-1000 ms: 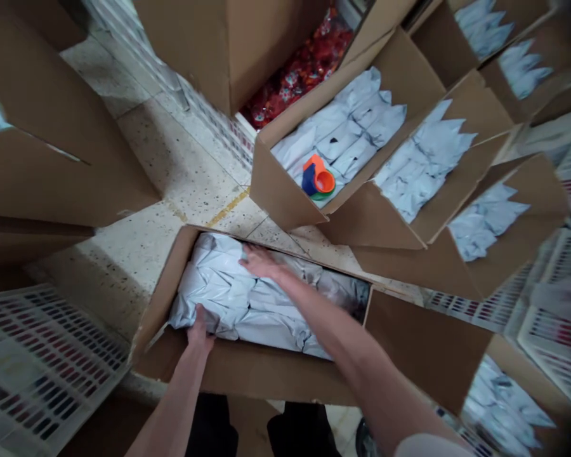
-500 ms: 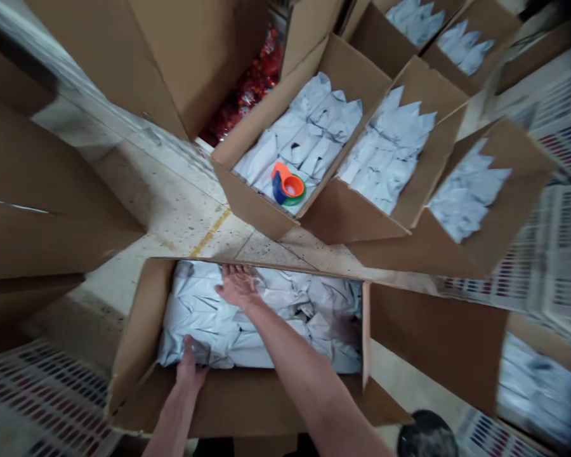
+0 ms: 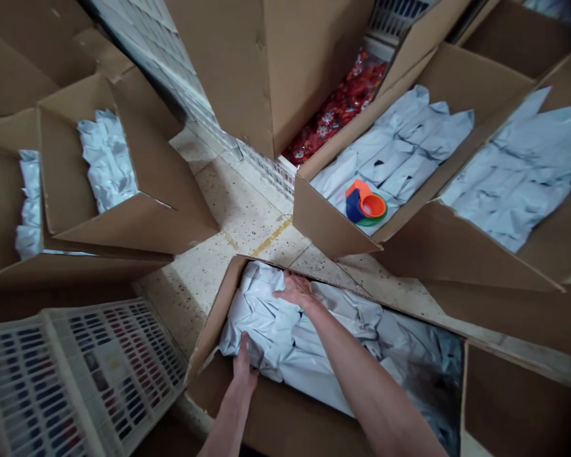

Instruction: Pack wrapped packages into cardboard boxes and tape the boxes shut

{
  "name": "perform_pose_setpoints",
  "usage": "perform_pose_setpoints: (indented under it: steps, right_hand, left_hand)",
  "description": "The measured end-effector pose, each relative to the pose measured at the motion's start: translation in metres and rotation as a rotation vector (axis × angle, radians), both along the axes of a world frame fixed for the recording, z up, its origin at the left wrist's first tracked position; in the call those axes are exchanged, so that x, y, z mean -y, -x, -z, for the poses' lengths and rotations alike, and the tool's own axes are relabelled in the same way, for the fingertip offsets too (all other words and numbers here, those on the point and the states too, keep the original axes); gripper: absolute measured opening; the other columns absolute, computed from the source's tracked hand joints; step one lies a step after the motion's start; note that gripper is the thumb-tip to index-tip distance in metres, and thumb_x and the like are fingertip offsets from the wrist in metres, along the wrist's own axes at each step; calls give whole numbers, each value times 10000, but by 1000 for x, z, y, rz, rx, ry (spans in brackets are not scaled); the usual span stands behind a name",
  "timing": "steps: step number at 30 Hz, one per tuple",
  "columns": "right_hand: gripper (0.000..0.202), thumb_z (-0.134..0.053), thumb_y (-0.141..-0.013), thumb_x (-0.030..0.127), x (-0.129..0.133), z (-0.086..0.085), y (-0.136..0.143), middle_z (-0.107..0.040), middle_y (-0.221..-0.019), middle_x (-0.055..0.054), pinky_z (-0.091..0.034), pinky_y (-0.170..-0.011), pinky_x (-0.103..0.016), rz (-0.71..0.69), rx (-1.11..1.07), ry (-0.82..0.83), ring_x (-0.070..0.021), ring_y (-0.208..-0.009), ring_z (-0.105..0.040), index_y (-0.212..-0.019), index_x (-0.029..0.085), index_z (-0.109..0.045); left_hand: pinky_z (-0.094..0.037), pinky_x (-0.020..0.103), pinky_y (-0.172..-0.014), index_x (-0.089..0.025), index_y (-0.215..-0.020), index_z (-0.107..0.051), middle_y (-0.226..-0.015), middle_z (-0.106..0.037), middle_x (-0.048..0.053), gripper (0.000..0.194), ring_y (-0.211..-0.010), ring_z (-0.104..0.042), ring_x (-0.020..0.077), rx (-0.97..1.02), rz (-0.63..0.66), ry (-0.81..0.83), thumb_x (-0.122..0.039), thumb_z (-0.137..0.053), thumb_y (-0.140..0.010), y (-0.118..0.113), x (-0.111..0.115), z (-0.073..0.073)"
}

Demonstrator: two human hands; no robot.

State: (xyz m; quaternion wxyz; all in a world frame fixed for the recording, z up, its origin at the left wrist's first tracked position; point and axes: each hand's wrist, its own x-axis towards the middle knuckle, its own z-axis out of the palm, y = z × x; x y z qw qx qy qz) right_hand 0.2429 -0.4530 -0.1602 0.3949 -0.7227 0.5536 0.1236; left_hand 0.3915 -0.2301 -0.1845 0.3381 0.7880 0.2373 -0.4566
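Note:
White packets (image 3: 273, 324) lie in rows inside an open cardboard box (image 3: 304, 419) in front of me. My left hand (image 3: 244, 368) grips the near side of the packets at the box's left end. Its thumb rests on top, and the fingers are hidden down the near side. On the opposite side, my right hand (image 3: 299, 291) curls its fingers over the packets' far edge, close to the box wall. Its thumb lies across the top, while the fingertips are partly hidden.
Cardboard boxes with white packets stand at right and left (image 3: 176, 219). Orange, blue and green tape dispensers (image 3: 366, 203) lie in one. White plastic crates (image 3: 124, 362) are at lower left. Red printed packets (image 3: 333, 108) show at the back. A yellow line (image 3: 271, 236) marks the floor.
The view has swung left, bringing the left-hand boxes into sight. My right hand's fingers have gone from lying flat to curling over the packets' far edge. My left hand keeps its place on the packets.

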Motion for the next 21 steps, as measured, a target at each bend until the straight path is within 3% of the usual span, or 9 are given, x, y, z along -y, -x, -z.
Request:
perform_pose_setpoints:
  steps: [5, 10, 13, 17, 21]
  right_hand:
    - [615, -730, -827, 600, -4, -11, -3, -782, -1227, -203, -554, -986, -419, 22, -9, 22, -350, -1185, -728, -1246, 152, -699]
    - [529, -728, -822, 573, -7, -33, -5, -800, -1190, -171, -558, -958, -405, 42, -18, 57, -339, -1158, -736, -1181, 183, -730]
    - [491, -713, -830, 550, -9, -51, -9, -805, -1154, -174, -559, -943, -413, 60, -34, 102, -349, -1131, -740, -1155, 183, -730]
    - [516, -688, -846, 571, -13, -80, -10, -793, -1181, -185, -550, -940, -415, 85, -42, 195, -355, -1150, -726, -1187, 184, -695]
    - [433, -717, -826, 576, -19, -113, -3, -808, -1106, -155, -554, -858, -396, 134, -30, 270, -338, -1060, -747, -1058, 211, -695]
  left_hand:
    - [-622, 463, -788, -189, -1065, -668, -1041, -744, 141, 419, -915, -736, 324, -37, -97, -29, -537, -734, -841, 1, 1, -11]
    - [-590, 444, -764, -217, -1113, -664, -1021, -729, 101, 402, -824, -701, 290, -27, -137, -34, -504, -697, -834, 2, 1, -34]
    - [-571, 433, -733, -245, -1122, -673, -1030, -728, 80, 390, -786, -681, 271, -18, -139, -15, -490, -684, -819, 4, 2, -56]
    - [-571, 394, -711, -242, -1069, -685, -978, -742, 63, 287, -785, -711, 259, -97, -165, 93, -403, -662, -832, 8, 4, -97]
    - [-609, 419, -777, -231, -1041, -698, -1006, -766, 80, 253, -849, -755, 279, -107, -208, 129, -336, -669, -813, 15, 0, -135]
